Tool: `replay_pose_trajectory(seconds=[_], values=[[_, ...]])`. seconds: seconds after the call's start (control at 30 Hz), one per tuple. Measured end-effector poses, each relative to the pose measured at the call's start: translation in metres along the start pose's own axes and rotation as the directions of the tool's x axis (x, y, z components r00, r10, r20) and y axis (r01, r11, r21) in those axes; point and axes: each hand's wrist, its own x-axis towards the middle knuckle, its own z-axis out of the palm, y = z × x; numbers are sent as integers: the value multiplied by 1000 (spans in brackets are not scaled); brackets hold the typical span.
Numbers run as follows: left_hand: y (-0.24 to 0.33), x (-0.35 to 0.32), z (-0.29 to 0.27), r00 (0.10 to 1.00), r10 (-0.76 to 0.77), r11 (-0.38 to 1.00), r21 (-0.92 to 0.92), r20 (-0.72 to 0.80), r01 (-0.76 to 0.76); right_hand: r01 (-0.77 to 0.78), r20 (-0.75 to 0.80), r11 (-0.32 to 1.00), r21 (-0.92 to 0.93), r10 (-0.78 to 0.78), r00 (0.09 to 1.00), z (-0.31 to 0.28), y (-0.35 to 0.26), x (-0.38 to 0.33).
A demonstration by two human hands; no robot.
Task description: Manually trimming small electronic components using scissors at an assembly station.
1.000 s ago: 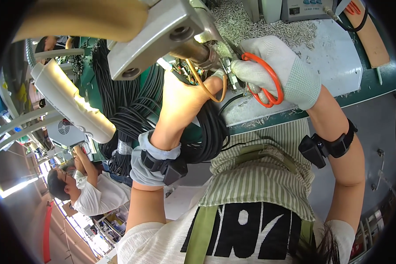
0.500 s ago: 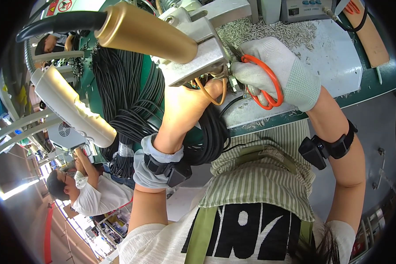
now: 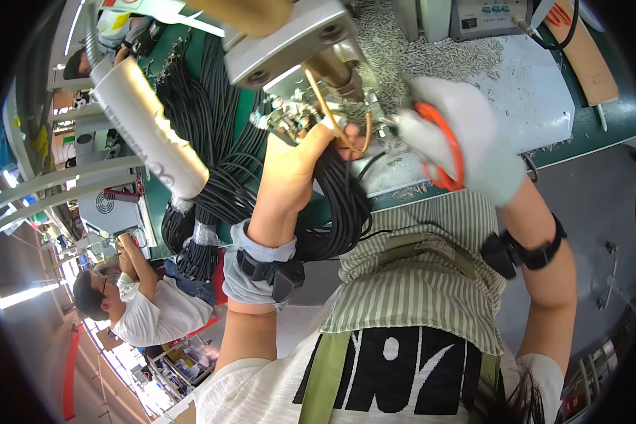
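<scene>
The bare left hand (image 3: 293, 166) clenches a black cable bundle (image 3: 336, 205) at the bench (image 3: 586, 120) edge. Just beside it, the gloved right hand (image 3: 466, 145) grips orange-handled cutters (image 3: 442, 145). Above both, crowding them, hangs a metal tool head (image 3: 297, 42); beyond lie scattered wire scraps (image 3: 431, 53).

Right hand (image 3: 466, 138) in white glove, orange-handled tool (image 3: 442, 145). Cable bundles (image 3: 212, 169) black. Bench (image 3: 586, 120) green, mat (image 3: 523, 92) pale grey. Apron (image 3: 417, 283) green-white striped. Wire loop (image 3: 346, 124) copper.
</scene>
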Motion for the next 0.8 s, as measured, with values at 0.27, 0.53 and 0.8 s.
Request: replay_pose_trajectory(seconds=[0.27,0.53,0.8], values=[[12,-72,23,972,-213,977,44,102,210,-101,30,964,-246,112,993,-23,-48,-64],[6,-87,42,998,-27,981,193,56,15,-137,-3,990,30,137,991,2,-63,-68],[-8,-79,38,999,41,966,253,26,-47,-51,2,995,90,51,999,3,-84,-109]])
